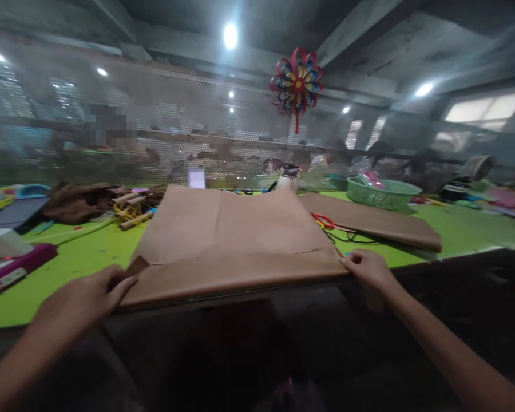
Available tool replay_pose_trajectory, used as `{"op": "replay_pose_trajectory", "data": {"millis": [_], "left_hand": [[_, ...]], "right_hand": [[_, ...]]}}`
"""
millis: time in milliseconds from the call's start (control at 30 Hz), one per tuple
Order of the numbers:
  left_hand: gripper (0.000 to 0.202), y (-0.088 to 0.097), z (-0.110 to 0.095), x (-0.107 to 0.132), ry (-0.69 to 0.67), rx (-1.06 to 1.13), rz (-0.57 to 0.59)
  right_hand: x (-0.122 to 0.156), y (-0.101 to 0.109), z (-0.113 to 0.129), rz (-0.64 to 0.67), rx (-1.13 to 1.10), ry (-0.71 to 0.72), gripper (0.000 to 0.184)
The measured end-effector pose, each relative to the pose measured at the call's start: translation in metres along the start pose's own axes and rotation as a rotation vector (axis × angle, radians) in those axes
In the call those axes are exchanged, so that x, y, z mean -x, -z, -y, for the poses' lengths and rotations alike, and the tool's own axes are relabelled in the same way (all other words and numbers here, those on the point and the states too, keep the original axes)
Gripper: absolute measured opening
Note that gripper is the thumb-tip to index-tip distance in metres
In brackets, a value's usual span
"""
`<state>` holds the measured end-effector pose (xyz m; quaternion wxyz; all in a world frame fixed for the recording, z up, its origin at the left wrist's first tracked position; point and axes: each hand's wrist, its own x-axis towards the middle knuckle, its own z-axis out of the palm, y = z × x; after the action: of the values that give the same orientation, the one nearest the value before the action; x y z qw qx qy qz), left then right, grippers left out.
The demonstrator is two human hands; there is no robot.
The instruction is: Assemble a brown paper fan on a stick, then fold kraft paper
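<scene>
A large sheet of brown paper (240, 229) lies on the green tabletop, its near side folded over along the front edge. My left hand (86, 294) pinches the near left corner, where a small flap sticks up. At the near right corner, my right hand (367, 269) grips the paper between thumb and fingers. A crease runs down the middle of the sheet, and a short wrinkle or tear shows near its right side. Orange-handled scissors (324, 220) lie just right of the paper, partly hidden, beside a dark cord.
Right of the sheet lies a folded brown piece (377, 220); behind it stands a green basket (380, 193). On the left are a purple power strip (21, 266), yellow string with sticks (133, 212) and dark brown cloth (79, 201). A pinwheel (298, 83) hangs before the mesh panel.
</scene>
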<state>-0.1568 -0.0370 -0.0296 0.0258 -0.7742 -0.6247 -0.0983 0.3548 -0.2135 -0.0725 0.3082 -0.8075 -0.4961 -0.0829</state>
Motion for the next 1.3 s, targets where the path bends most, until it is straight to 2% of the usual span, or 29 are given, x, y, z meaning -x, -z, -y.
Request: {"op": "replay_pose_trajectory", "data": {"millis": [133,333,667,900,967,1233,1300], "left_hand": [[0.041,0.014,-0.016,0.014,-0.012,-0.085,0.050],[0.037,0.009,-0.017,0.020,-0.004,-0.100,0.003],[0.037,0.007,-0.021,0.028,0.102,-0.082,-0.017],[0.031,0.005,-0.021,0.028,0.092,-0.092,-0.023],[0.031,0.003,-0.019,0.028,0.091,-0.095,-0.039],[0.031,-0.007,-0.016,0.036,0.107,-0.045,-0.194],[0.031,-0.007,-0.017,0.036,0.120,-0.024,-0.192]], "right_hand": [[0.004,-0.005,-0.007,-0.018,0.029,-0.021,0.034],[0.006,-0.009,-0.014,0.005,0.098,-0.050,0.034],[0.012,-0.013,-0.019,-0.022,0.039,-0.128,0.033],[0.005,-0.007,-0.013,0.108,0.079,-0.172,0.037],[0.005,-0.007,-0.012,0.111,0.089,-0.140,0.038],[0.014,-0.014,-0.017,-0.035,0.098,0.013,0.034],[0.015,-0.014,-0.017,-0.053,0.087,0.029,0.034]]}}
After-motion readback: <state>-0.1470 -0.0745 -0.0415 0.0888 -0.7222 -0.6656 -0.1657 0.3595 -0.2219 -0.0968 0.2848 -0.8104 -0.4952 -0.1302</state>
